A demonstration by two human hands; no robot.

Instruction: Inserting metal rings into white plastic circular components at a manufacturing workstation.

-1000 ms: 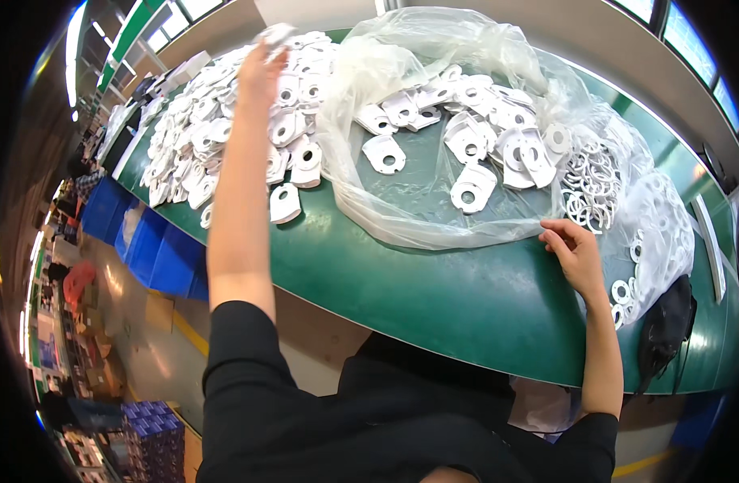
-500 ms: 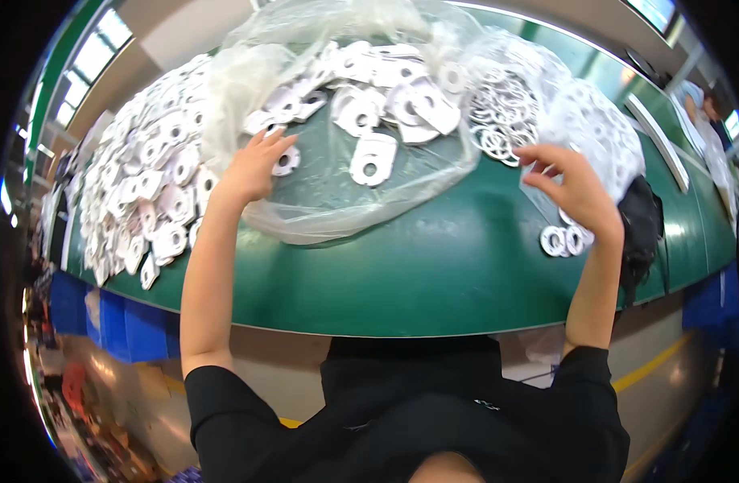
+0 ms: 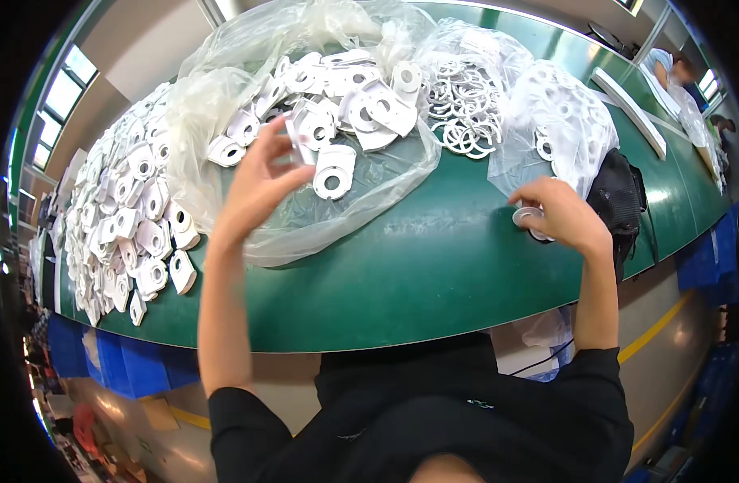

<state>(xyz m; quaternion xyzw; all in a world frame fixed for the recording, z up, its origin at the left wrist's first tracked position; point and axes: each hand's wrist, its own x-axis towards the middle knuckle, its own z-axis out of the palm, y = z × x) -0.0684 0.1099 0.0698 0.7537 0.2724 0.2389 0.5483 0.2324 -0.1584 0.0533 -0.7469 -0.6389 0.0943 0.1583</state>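
My left hand (image 3: 261, 179) pinches a white plastic plate (image 3: 298, 138), held on edge and slightly blurred, above the open clear plastic bag. Just beyond the fingers lies a pile of similar white plates with round holes (image 3: 379, 111). One such plate (image 3: 334, 171) sits apart on the near part of the bag (image 3: 305, 241). Over at the right, my right hand (image 3: 564, 216) is closed on a small white round piece (image 3: 528, 215) at the green tabletop. Its fingertips partly hide that piece and whatever is under it.
A large heap of white plates (image 3: 136, 217) covers the table's left end. White rings (image 3: 466, 105) lie behind the bag's right side, next to a clear bag of round white parts (image 3: 559, 105). A black bag (image 3: 617, 193) and a white bar (image 3: 629, 111) are farther right.
My left hand has lifted a plate from the bag and moved rightward across the pile. My right hand has come down and nearer, closing on a round piece. The view has shifted slightly.
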